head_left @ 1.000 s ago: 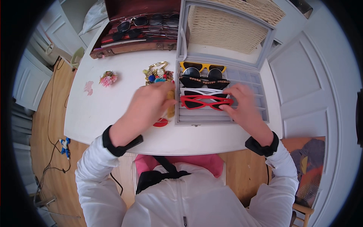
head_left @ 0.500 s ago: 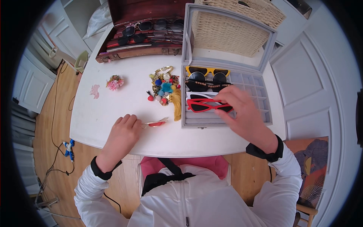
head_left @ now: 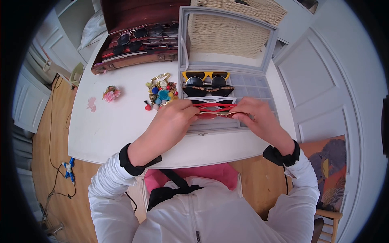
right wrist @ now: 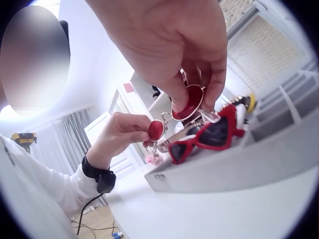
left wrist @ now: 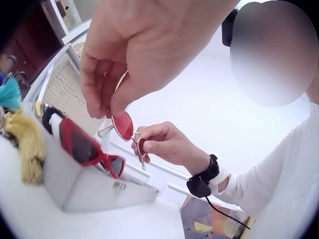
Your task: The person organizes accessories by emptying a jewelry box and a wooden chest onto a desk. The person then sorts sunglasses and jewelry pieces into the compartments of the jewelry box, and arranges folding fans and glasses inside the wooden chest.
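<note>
Both hands hold a pair of red-lensed sunglasses [head_left: 207, 116] with a thin gold frame over the front of a grey display box [head_left: 214, 130]. My left hand [head_left: 172, 123] pinches its left end; my right hand [head_left: 261, 121] pinches the right end. Both wrist views show the lenses between thumbs and fingers. Just below and behind lies a pair of red-framed sunglasses [left wrist: 79, 144] in the box. Farther back in the same box are white-framed sunglasses [head_left: 210, 99], a black pair [head_left: 208, 91] with a decorated edge, and a yellow-framed pair [head_left: 206, 75].
The box's windowed lid [head_left: 271, 44] stands raised, with a woven basket [head_left: 231, 36] behind. Left of the box sit colourful trinkets [head_left: 162, 93] with a gold tassel [left wrist: 31, 159], and a pink flower ornament [head_left: 111, 94]. A brown case [head_left: 133, 60] of sunglasses stands at the back left.
My left hand has brought the red-lensed sunglasses from the table left of the box to its front. My right hand has left the red-framed pair and now grips their other end.
</note>
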Available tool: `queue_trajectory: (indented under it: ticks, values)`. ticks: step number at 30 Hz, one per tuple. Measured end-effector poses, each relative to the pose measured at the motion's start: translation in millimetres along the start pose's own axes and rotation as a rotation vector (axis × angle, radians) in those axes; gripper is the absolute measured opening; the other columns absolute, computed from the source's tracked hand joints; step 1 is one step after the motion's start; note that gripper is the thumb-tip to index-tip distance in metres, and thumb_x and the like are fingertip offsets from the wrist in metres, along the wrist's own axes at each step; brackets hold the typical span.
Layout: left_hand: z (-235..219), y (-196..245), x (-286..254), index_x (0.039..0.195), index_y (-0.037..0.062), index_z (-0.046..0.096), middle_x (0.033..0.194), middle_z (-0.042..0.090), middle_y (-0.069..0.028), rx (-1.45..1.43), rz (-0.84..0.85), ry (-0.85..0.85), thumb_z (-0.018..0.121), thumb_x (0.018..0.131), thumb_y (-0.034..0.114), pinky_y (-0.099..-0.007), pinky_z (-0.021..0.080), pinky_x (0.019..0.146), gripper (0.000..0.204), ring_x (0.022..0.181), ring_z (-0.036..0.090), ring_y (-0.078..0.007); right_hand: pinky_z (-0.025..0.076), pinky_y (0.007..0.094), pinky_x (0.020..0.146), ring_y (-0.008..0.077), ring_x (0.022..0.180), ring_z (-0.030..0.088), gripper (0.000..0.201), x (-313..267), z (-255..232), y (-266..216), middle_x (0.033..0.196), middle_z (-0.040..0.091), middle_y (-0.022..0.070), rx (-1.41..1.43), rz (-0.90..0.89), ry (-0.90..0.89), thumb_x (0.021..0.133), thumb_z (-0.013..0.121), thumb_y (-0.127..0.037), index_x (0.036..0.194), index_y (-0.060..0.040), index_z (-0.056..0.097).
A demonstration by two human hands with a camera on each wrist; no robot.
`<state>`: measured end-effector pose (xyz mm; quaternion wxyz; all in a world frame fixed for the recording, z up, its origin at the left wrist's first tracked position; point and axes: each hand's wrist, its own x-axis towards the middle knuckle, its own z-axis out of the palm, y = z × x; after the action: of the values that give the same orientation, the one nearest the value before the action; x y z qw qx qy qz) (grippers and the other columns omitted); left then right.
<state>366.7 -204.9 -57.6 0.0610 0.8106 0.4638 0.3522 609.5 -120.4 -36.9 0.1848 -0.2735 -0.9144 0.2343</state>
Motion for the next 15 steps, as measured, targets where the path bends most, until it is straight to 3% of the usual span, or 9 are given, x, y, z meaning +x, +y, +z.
queue_trajectory:
  ticks: [4,6,8,13,15]
  values:
    - [16.2,-11.4,-17.1,0.091,-0.0023,0.061,0.077,0.059,-0.0132,0.000,-0.096,-0.052,0.064,0.074,0.000,-0.0360,0.048,0.061,0.017,0.067,0.058,-0.0296,0.044,0.0348,0.060,0.0284,0.067,0.056,0.009,-7.7,23.1,13.3,0.079,0.058,0.0107,0.081,0.043,0.060,0.079,0.064,-0.008,0.086,-0.0021,0.062]
    - [16.1,-10.1,-19.7,0.089,-0.0017,0.062,0.077,0.059,-0.0129,-0.006,-0.101,-0.036,0.064,0.074,0.000,-0.0355,0.048,0.060,0.015,0.065,0.058,-0.0289,0.042,0.0290,0.057,0.0213,0.064,0.054,0.012,-4.8,32.3,16.3,0.077,0.058,0.0087,0.099,0.024,0.124,0.077,0.067,-0.005,0.088,-0.0025,0.064]
    - [13.4,-4.5,-17.4,0.084,-0.0007,0.063,0.077,0.059,-0.0126,-0.014,-0.280,0.058,0.065,0.074,0.001,-0.0342,0.047,0.059,0.011,0.064,0.058,-0.0286,0.042,0.0289,0.057,0.0213,0.064,0.054,0.012,-1.8,35.0,17.7,0.077,0.058,0.0088,0.133,0.016,0.114,0.077,0.068,-0.006,0.088,-0.0023,0.064]
    - [11.2,-10.0,-18.8,0.084,-0.0006,0.063,0.075,0.058,-0.0125,0.003,-0.271,-0.039,0.066,0.075,0.004,-0.0340,0.047,0.057,0.011,0.064,0.058,-0.0274,0.043,0.0306,0.060,0.0228,0.069,0.056,0.011,1.3,33.7,18.2,0.077,0.059,0.0087,0.144,0.052,0.050,0.075,0.068,-0.006,0.085,-0.0028,0.064]
    - [16.2,-16.0,-22.1,0.086,-0.0005,0.062,0.074,0.058,-0.0126,-0.007,-0.245,-0.094,0.066,0.076,0.005,-0.0343,0.046,0.056,0.013,0.063,0.058,-0.0271,0.042,0.0341,0.068,0.0249,0.076,0.055,0.009,1.0,34.4,20.4,0.080,0.059,0.0072,-0.033,-0.091,0.084,0.075,0.067,-0.010,0.082,-0.0059,0.065]
